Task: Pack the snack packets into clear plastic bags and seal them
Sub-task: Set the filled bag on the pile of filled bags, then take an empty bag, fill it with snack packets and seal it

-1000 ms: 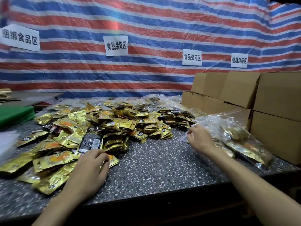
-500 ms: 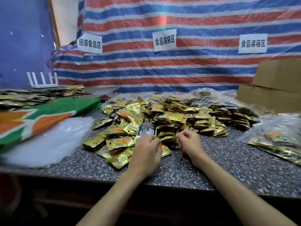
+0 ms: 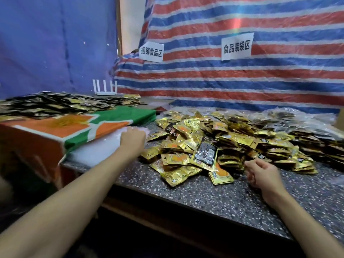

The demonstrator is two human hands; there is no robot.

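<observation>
A heap of gold snack packets [image 3: 230, 138] covers the middle of the speckled counter [image 3: 214, 198]. One black packet [image 3: 204, 152] lies on top near the front. At the left, a stack of clear plastic bags [image 3: 96, 151] lies partly under a green and orange cloth. My left hand [image 3: 132, 139] rests on the far end of that stack, fingers curled onto the plastic. My right hand [image 3: 261, 173] hovers at the heap's front edge, fingers loosely curled, with nothing visible in it. Filled clear bags [image 3: 305, 127] lie behind the heap at the right.
A green and orange cloth [image 3: 78, 127] drapes a box at the left. Behind it lies a second spread of dark and gold packets [image 3: 55, 105], with a white router [image 3: 105, 90]. A striped tarp with paper signs [image 3: 237, 46] backs the counter.
The view has swung left. My left hand left the packet heap and reached left onto the clear bag stack. My right hand came from the filled bags to the heap's front.
</observation>
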